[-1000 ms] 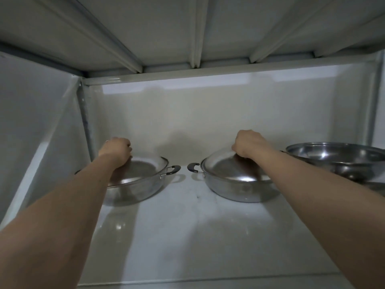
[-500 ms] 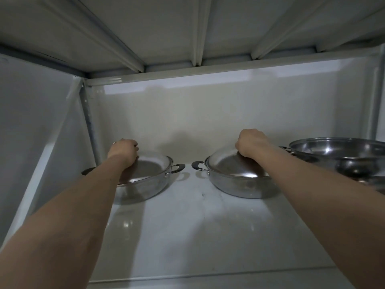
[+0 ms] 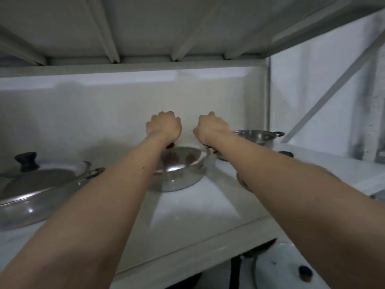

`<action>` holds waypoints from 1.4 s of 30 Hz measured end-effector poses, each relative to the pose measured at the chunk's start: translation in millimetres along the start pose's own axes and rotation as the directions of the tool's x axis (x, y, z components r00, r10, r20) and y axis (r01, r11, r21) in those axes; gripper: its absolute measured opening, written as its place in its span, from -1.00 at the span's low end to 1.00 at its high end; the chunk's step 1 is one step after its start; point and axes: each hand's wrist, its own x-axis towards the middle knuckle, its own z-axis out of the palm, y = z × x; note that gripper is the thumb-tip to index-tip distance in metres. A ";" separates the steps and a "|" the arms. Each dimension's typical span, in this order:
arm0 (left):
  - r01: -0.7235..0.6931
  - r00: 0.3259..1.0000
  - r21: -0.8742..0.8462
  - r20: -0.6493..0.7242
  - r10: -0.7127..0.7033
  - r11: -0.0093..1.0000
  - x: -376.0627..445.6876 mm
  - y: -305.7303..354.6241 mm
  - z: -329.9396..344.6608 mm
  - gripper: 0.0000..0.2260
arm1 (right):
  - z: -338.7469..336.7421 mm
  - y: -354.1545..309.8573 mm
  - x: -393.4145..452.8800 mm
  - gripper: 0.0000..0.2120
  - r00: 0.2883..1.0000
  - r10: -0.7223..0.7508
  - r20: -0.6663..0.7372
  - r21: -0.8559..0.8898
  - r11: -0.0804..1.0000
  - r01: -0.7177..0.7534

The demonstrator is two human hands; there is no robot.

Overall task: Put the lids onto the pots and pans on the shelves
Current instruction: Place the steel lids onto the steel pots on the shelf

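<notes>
An open steel pan (image 3: 179,172) with no lid stands in the middle of the white shelf (image 3: 198,207). My left hand (image 3: 163,127) and my right hand (image 3: 210,128) hover side by side over its far rim. Both have their fingers curled into fists, and nothing shows in either one. A dark pan handle (image 3: 170,145) peeks out under my left wrist. At the left sits a pan covered by a lid (image 3: 41,180) with a black knob (image 3: 27,161). A steel pot (image 3: 256,136) without a lid stands at the back right.
A black knob (image 3: 285,153) shows behind my right forearm; what it belongs to is hidden. The shelf above (image 3: 145,28) hangs low over my hands. A diagonal brace (image 3: 333,84) crosses the right side. Below the shelf edge lies a pale object with a dark knob (image 3: 305,272).
Both hands have left the lids of the two pans and moved right to the open pan. The view has swung right, so one lidded pan is now at the left.
</notes>
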 end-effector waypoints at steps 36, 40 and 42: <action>-0.040 0.965 -0.025 0.258 0.045 0.999 -5.2 187.6 114.2 -0.70 | -109.3 253.2 54.0 -0.65 0.994 -0.083 0.069 -0.097 0.991 0.089; 0.117 0.944 -0.125 0.322 -0.071 0.985 9.7 178.0 113.9 -0.79 | -83.1 248.4 95.8 -0.70 0.994 -0.109 0.019 -0.044 0.993 0.110; 0.146 0.936 -0.096 0.335 -0.106 0.985 20.1 168.1 113.8 -0.83 | -68.6 243.1 113.6 -0.69 0.991 -0.133 0.010 -0.035 0.990 0.134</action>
